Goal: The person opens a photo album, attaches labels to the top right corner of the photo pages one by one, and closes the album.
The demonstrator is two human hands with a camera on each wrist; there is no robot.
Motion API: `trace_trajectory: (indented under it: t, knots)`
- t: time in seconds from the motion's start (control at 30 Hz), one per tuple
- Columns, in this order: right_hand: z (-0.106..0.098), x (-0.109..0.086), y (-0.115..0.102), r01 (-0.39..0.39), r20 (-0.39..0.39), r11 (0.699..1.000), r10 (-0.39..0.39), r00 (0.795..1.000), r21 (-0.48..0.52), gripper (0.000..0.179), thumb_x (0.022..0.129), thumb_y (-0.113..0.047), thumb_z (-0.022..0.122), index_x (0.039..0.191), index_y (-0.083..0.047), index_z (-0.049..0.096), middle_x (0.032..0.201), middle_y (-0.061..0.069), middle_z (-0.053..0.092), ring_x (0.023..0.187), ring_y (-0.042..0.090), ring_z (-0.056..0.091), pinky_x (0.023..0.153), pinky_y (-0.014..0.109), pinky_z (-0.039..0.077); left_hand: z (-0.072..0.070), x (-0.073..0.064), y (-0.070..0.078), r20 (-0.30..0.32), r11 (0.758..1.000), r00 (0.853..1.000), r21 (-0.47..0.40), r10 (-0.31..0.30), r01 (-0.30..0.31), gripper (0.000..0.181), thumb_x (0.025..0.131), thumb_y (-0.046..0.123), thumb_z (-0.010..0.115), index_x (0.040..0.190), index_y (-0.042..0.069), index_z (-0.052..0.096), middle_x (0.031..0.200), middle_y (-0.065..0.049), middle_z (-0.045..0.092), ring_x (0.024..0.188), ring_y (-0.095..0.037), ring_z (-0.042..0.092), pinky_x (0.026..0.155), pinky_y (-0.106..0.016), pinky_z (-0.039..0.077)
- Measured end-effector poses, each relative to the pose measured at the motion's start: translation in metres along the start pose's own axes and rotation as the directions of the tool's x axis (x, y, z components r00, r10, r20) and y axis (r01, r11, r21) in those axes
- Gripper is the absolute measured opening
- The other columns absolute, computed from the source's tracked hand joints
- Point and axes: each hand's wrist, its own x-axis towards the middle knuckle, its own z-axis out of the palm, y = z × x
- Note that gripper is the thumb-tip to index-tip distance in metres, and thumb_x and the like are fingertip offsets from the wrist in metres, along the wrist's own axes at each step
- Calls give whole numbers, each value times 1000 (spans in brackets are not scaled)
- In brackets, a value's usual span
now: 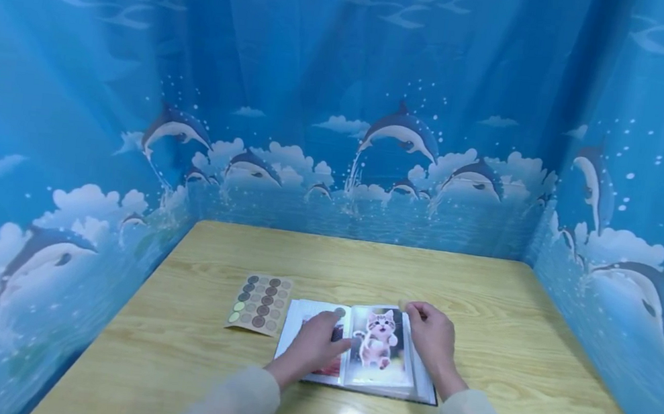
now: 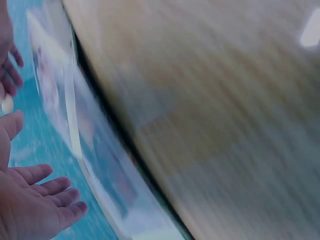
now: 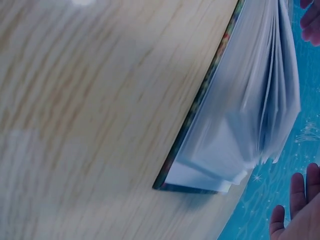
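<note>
An open photo album point(image 1: 355, 360) lies flat near the middle of the worktop point(image 1: 480, 297), a kitten picture point(image 1: 377, 343) on its right-hand page. The left hand point(image 1: 314, 341) is over the left page, fingers loosely extended and apart; I can't tell how firmly they touch it. The right hand point(image 1: 434, 336) is at the upper outer corner of the right page; its fingertips bunch there, but whether they pinch a page edge or something small I can't tell. A sheet of round stickers point(image 1: 257, 304) lies just beside the album on the left. The album should be fairly weighty and steady, with a stiff cover point(image 3: 192, 111) but thin, bendy pages point(image 3: 250, 95) that fan out. The glossy sleeves look slippery, so pages are best taken singly by an outer corner while a flat palm steadies the other side. The sheet looks light and thin, best lifted by its edge.
</note>
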Motion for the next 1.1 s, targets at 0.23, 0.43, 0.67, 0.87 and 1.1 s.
trace_trajectory:
  t: [0.23,0.43,0.67,0.87,1.1]
  knots:
    - [-1,3,4,2,-2,1000,-2,1000,-30,24,99,-23,61,108,-4,72,96,11,72,85,25,64,76,41,51,24,-7,21,110,977,993,205,38,-60,65,93,44,66,137,-1,54,146,-22,47,136,-36,43,113,-49,34]
    - [-1,5,7,3,12,999,-2,1000,-49,24,99,-23,60,107,-4,72,94,10,72,82,24,63,73,38,51,41,-10,24,152,940,983,308,104,-147,64,92,51,64,140,12,55,151,-16,43,138,-32,40,113,-50,35]
    - [2,11,13,57,29,992,-54,998,-114,25,99,-24,60,107,-5,72,95,10,72,84,25,64,76,42,51,44,-9,25,170,924,980,348,108,-162,59,90,55,64,140,23,56,151,-12,44,139,-32,39,111,-56,35]
    - [3,18,18,196,71,941,-183,981,-277,22,98,-21,61,106,-4,73,99,13,72,92,31,67,85,51,51,42,-6,30,193,887,974,419,121,-194,60,89,58,62,138,24,57,147,-10,48,136,-30,43,108,-55,39]
    - [10,24,21,410,144,758,-395,908,-508,17,96,-22,66,101,-9,74,95,10,73,92,30,68,93,55,46,43,-4,33,206,885,975,434,86,-170,60,88,58,64,138,25,57,147,-8,47,135,-29,43,108,-53,39]
